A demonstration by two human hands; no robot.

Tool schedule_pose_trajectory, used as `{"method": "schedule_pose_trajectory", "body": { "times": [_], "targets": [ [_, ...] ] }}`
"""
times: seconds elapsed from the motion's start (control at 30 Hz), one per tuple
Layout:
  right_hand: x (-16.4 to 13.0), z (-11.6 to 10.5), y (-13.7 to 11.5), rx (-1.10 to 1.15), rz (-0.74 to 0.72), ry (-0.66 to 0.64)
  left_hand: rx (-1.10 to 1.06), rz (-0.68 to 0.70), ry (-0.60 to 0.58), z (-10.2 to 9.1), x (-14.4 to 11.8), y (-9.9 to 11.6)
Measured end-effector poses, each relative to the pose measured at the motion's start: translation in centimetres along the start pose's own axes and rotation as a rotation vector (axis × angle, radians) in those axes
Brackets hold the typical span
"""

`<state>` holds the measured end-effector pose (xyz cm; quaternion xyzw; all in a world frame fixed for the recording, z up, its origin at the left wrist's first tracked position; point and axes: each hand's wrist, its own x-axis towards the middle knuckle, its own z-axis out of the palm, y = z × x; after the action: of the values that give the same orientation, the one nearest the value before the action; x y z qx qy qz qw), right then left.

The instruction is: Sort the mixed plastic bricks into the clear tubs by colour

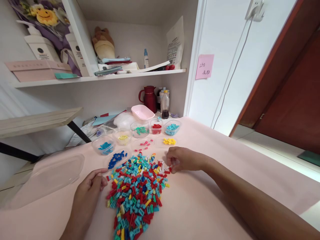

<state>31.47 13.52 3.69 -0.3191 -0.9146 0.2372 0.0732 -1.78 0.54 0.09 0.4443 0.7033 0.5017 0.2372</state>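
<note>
A heap of small coloured toy bricks [137, 190], mostly turquoise and red, spreads over the pink table. At its right edge, my right hand [183, 159] has its fingers curled in a pinch with a red toy brick [170, 169] at the fingertips. White and red bricks lie just left of those fingers. My left hand [91, 185] is beside the heap's left edge, its index finger reaching forward and the others curled in. What the left fingers hold, if anything, is hidden. Dark blue bricks [117, 159] lie in a clear shallow tray beyond the left hand.
Clear tubs behind the heap hold blue [105, 147], pale yellow [123, 137], green [140, 130], red [156, 128] and turquoise bricks [172, 128]. Pink bricks [145, 144] and yellow bricks [169, 141] lie nearer. A clear lid [57, 173] is at left; a red jug [149, 100] stands behind.
</note>
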Motion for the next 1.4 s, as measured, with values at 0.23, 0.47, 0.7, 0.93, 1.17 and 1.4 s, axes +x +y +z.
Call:
{"method": "schedule_pose_trajectory", "body": {
  "times": [0.23,0.47,0.7,0.93,1.17,1.4],
  "targets": [
    [0.54,0.86,0.37,-0.008,-0.008,0.077,-0.001,-0.012,-0.002,0.02,0.04,-0.38],
    [0.27,0.72,0.28,0.0,-0.026,0.054,0.011,-0.006,-0.002,-0.08,0.09,-0.48],
    [0.3,0.85,-0.19,-0.056,-0.028,0.056,0.019,-0.015,0.002,0.14,-0.11,0.02],
    [0.54,0.98,-0.1,-0.052,-0.005,0.056,0.016,-0.013,0.01,0.14,-0.23,0.15],
    [0.72,0.88,0.49,0.02,-0.001,0.047,0.029,0.001,0.004,0.05,-0.18,0.03],
    [0.75,0.94,0.49,0.057,0.031,0.069,0.02,0.002,0.007,0.19,-0.24,0.32]
  ]
}}
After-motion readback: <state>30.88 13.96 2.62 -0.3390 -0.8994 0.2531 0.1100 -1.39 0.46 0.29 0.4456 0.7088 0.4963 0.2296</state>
